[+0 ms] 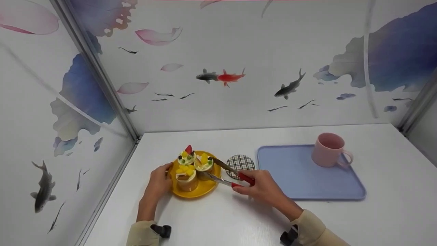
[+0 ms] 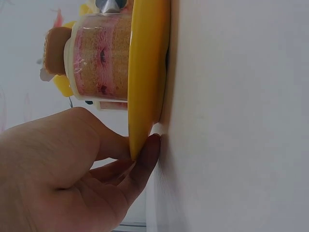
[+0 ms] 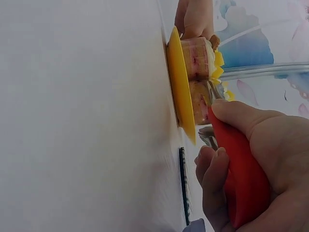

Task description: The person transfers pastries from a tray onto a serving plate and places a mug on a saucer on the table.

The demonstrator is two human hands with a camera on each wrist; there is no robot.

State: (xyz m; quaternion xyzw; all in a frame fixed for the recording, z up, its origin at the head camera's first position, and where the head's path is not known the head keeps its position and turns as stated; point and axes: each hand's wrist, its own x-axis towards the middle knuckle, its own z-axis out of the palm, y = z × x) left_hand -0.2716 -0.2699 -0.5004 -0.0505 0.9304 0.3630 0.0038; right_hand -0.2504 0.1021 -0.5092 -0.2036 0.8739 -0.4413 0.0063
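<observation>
A yellow plate (image 1: 205,189) carries 3 small layered cakes topped with fruit: a front cake (image 1: 186,181), a right cake (image 1: 203,163) and a back cake (image 1: 186,158). My left hand (image 1: 159,181) pinches the plate's left rim, thumb on top and fingers beneath, as the left wrist view shows with the rim (image 2: 140,135). In my right hand (image 1: 261,188) are tongs with red handles (image 3: 239,164). Their metal arms (image 1: 218,179) reach over the plate, one on each side of the right cake. Whether the tips touch it I cannot tell.
Right of the plate lies a round checked coaster (image 1: 240,164). Beyond it is a blue tray (image 1: 286,177) with a pink mug (image 1: 328,150) at its back right. White panels (image 1: 239,109) printed with fish and petals stand behind and to the left of the table.
</observation>
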